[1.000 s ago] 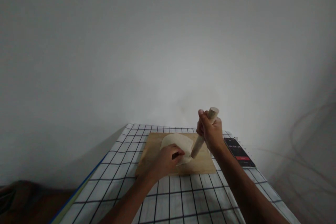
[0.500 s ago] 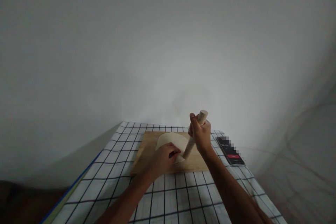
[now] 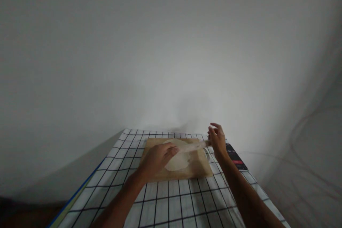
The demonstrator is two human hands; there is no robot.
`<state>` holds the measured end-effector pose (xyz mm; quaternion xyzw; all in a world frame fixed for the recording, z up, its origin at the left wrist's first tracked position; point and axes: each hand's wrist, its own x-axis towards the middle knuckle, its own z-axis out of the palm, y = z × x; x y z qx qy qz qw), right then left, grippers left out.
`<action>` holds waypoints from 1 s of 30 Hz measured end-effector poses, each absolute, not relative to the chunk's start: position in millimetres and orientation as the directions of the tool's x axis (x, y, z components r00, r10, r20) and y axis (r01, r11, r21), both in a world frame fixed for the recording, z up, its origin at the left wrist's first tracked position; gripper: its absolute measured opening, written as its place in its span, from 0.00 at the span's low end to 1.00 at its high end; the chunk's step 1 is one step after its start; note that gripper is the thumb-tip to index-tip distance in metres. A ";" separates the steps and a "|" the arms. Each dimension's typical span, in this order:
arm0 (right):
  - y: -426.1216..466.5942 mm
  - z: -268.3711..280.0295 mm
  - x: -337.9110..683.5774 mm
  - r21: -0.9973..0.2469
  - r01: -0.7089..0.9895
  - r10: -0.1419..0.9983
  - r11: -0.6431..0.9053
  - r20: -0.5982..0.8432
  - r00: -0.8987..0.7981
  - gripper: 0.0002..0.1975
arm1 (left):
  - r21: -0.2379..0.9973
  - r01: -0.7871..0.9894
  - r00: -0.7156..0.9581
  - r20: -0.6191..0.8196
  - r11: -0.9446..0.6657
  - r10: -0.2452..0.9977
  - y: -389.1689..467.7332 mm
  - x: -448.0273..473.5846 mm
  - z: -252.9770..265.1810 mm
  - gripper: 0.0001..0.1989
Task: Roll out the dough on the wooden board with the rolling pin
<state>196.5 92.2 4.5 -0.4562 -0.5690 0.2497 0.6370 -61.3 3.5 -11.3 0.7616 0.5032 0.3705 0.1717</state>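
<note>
Dough (image 3: 176, 163): a flat, pale sheet on the board (image 3: 201, 171); from my end of the feed, its right edge looks ragged
Pin (image 3: 196, 146): blurred, lying crosswise over the far part of the dough; whether it presses down or hangs just above, I cannot tell
Left hand (image 3: 159, 155): laid over the pin's left end, back of the hand towards me; I cannot tell whether the fingers wrap beneath
Right hand (image 3: 217, 140): at the pin's right end, fingers raised and loosely spread, not wrapped around it
Progress: I judge the flattening well along, since the dough is already a broad sheet, though it does not reach the board's right side
Remaining: the outline is irregular, so I judge the shaping incomplete; thickness I cannot read from here
Phone (image 3: 234, 156): on the checked cloth (image 3: 173, 203), right of the board, partly behind the right wrist, a red bar on its screen
View: 1 head camera is all I have, and the pin's far side is hidden from me
</note>
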 end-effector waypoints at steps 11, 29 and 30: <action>68.2 -51.7 168.1 -0.470 0.746 0.862 0.471 0.427 -0.274 0.21 | 0.454 0.886 -0.053 0.302 -0.095 0.952 22.0 -90.0 -36.1 0.20; 129.6 -41.2 144.9 -0.171 0.859 0.853 0.483 0.313 -0.417 0.19 | 0.414 0.907 -0.122 0.429 -0.075 0.895 33.2 -73.5 -41.0 0.15; 136.2 -39.7 143.2 -0.160 0.841 0.839 0.518 0.288 -0.462 0.19 | 0.409 0.910 -0.132 0.430 -0.062 0.893 34.2 -73.7 -41.1 0.15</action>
